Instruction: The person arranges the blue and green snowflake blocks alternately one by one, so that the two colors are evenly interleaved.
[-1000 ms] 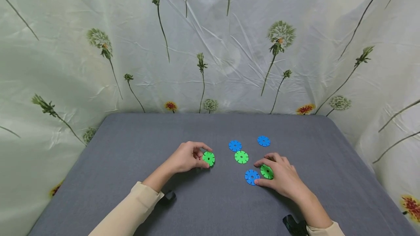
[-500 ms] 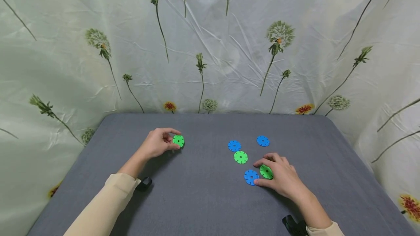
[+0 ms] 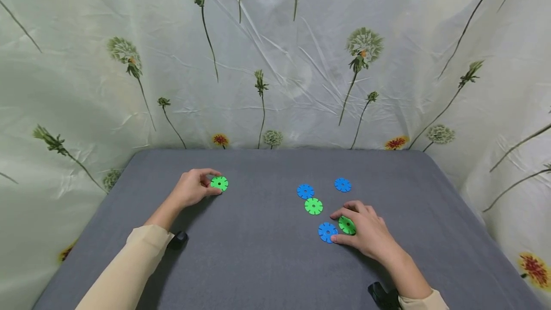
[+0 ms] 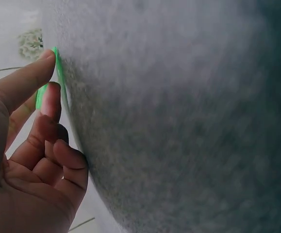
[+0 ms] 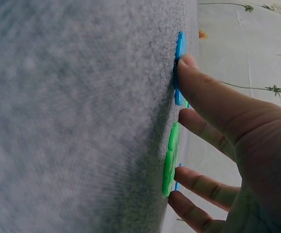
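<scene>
Toward the table's far left, my left hand [image 3: 192, 188] pinches a green notched disc [image 3: 219, 183] between thumb and fingers. The left wrist view shows the green disc [image 4: 61, 77] nearly edge-on at the thumb tip of that hand [image 4: 33, 145]. On the right, my right hand [image 3: 369, 229] arches over a green disc [image 3: 347, 225], fingers spread. Its thumb touches a blue disc [image 3: 327, 232] beside it. In the right wrist view, the hand [image 5: 247, 145] has its thumb on the blue disc [image 5: 180, 87], with the green disc [image 5: 171, 160] near the other fingers.
Beyond the right hand lie a blue disc [image 3: 305, 191], a green disc [image 3: 314, 206] close against it, and another blue disc [image 3: 342, 185] farther right. A grey cloth covers the table [image 3: 258, 262]; a flower-patterned curtain [image 3: 301, 61] hangs behind it.
My left hand has carried its green disc from near the middle to the left and farther back. The right hand and the discs around it have stayed in place.
</scene>
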{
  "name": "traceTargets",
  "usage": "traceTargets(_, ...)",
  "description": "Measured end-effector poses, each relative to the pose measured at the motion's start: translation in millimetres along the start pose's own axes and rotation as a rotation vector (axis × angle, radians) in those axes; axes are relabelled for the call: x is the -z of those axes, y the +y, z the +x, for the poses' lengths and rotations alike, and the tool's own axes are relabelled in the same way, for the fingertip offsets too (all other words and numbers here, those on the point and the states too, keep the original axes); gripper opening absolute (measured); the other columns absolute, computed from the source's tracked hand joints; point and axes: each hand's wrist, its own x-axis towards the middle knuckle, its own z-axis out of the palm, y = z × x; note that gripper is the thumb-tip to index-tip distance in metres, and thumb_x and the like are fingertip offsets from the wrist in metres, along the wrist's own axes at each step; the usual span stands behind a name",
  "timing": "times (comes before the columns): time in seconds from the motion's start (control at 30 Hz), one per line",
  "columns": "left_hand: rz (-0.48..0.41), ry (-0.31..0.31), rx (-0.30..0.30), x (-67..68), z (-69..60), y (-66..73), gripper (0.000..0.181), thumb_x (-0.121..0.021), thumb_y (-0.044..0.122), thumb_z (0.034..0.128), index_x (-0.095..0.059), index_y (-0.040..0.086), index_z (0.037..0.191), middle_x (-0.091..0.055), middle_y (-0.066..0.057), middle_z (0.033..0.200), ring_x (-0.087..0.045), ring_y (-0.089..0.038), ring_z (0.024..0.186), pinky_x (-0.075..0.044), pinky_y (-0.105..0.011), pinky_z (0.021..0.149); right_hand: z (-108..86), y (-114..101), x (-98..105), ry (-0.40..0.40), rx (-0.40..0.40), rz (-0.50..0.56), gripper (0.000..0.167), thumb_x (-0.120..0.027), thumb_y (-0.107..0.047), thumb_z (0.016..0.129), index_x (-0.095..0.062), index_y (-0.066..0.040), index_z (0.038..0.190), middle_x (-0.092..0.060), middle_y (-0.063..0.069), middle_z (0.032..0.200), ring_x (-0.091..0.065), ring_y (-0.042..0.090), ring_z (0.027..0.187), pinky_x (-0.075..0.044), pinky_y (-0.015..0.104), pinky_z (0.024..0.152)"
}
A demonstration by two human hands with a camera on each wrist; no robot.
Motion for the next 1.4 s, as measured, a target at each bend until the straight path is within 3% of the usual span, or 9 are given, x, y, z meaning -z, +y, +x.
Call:
traceTargets(0.3, 0.114, -0.006, -0.002, 3.1, 5.0, 3.4, 0.052, -0.088, 0.025, 0.0911, -0.074, 0.011, 0.139, -0.069, -0.003, 0.076, -0.052, -0.018, 0.066, -0.043, -0.032, 0.063, -0.8, -2.2, 1.2, -0.013, 0.000, -0.003, 0.045, -0.092, -0.046, 0.083, -0.077, -0.032, 0.123, -0.059, 0.014, 0.145, -0.052, 0.051, 0.133, -0.044, 0.077, 0.098)
traceTargets(0.43, 0.161, -0.027, 0.031, 6.3, 6.0, 4.9, 0.053, -0.088, 0.030, 0.0919, -0.074, 0.013, 0.140, -0.080, -0.017, 0.107, -0.071, -0.033, 0.096, -0.057, -0.044, 0.080, -0.2, -1.7, 0.9, -0.010, -0.001, -0.001, 0.044, -0.093, -0.045, 0.083, -0.078, -0.031, 0.123, -0.059, 0.015, 0.145, -0.051, 0.051, 0.133, -0.043, 0.078, 0.099)
traceTargets(0.5, 0.173, -0.039, 0.052, 8.3, 6.4, 4.3, 0.053, -0.088, 0.034, 0.0919, -0.075, 0.014, 0.139, -0.078, -0.023, 0.123, -0.071, -0.039, 0.113, -0.058, -0.051, 0.091, 0.2, -1.4, 0.7, -0.008, -0.002, 0.002, 0.044, -0.093, -0.044, 0.083, -0.078, -0.030, 0.123, -0.059, 0.016, 0.144, -0.051, 0.052, 0.133, -0.043, 0.077, 0.099)
traceTargets(0.57, 0.179, -0.054, 0.063, 9.6, 7.0, 3.0, 0.053, -0.088, 0.036, 0.0920, -0.075, 0.015, 0.139, -0.075, -0.026, 0.129, -0.070, -0.042, 0.120, -0.057, -0.056, 0.096, 0.3, -1.4, 0.9, -0.007, -0.009, 0.005, 0.044, -0.093, -0.043, 0.083, -0.079, -0.029, 0.122, -0.059, 0.016, 0.144, -0.051, 0.052, 0.133, -0.042, 0.077, 0.099)
traceTargets(0.97, 0.130, -0.087, 0.099, 9.9, 9.4, -4.4, 0.055, -0.087, 0.039, 0.0927, -0.073, 0.017, 0.142, -0.069, -0.028, 0.139, -0.067, -0.045, 0.125, -0.058, -0.055, 0.097, -0.5, -13.6, 1.6, -0.022, -0.047, -0.025, 0.029, -0.094, -0.038, 0.082, -0.083, -0.031, 0.108, -0.064, 0.013, 0.142, -0.054, 0.048, 0.132, -0.039, 0.077, 0.103)
traceTargets(1.4, 0.108, -0.077, 0.107, 7.6, 9.2, -3.0, 0.054, -0.087, 0.037, 0.0931, -0.073, 0.017, 0.142, -0.069, -0.028, 0.140, -0.068, -0.044, 0.125, -0.059, -0.055, 0.097, -1.1, -14.3, 2.0, -0.024, -0.028, -0.037, 0.029, -0.093, -0.039, 0.083, -0.082, -0.032, 0.109, -0.065, 0.012, 0.142, -0.054, 0.048, 0.132, -0.043, 0.075, 0.101)
